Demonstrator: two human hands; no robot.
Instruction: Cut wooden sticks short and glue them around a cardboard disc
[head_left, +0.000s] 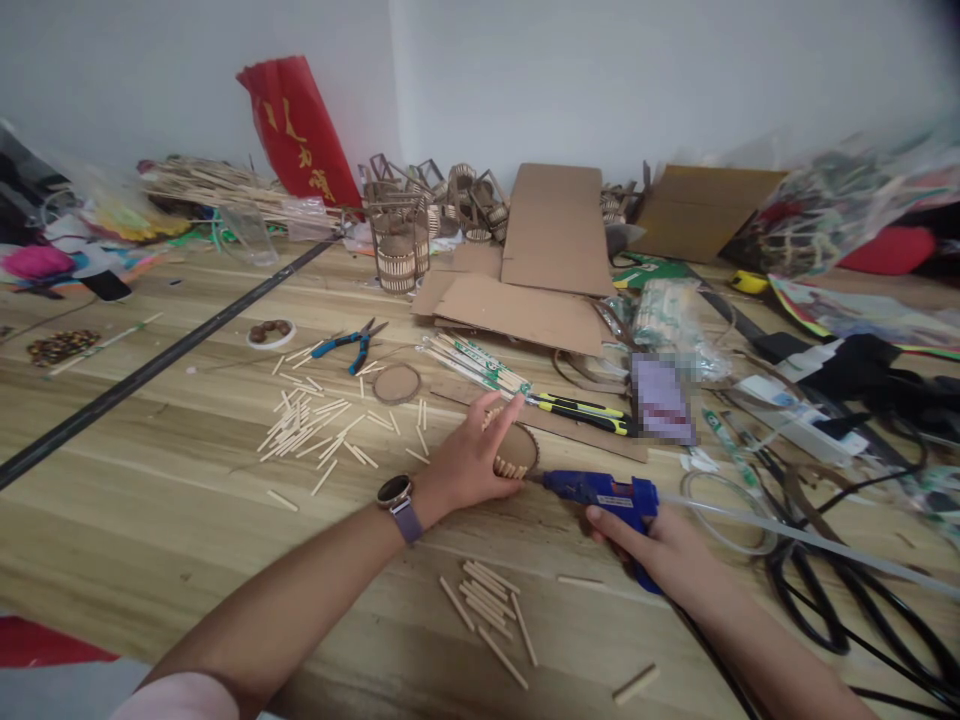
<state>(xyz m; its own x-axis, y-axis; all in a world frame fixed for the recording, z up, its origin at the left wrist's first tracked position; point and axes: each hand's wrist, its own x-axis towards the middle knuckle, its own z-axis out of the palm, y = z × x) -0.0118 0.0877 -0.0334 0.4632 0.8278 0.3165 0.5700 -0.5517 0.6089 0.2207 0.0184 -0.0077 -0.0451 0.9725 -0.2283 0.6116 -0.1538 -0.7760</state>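
My left hand (476, 450), with a watch at its wrist, curls around a small round cardboard base (523, 448). Short wooden sticks (511, 469) line part of the base's edge, and my fingers hide its left side. In my right hand (651, 540) is a blue hot glue gun (600, 489); its nozzle points left, close to the base's lower right rim. A long clear glue stick (757, 520) runs out of its back. Cut sticks (487, 595) lie below my hands, and a larger scatter of sticks (300, 425) is to the left.
Pliers (352, 345), a second cardboard disc (397, 384) and yellow-black utility knives (585, 408) lie beyond my hands. Cardboard sheets (517, 310) and small stick-sided baskets (397, 250) stand farther back. Black cables (806, 600) coil at the right. A dark metal bar (172, 355) crosses the left.
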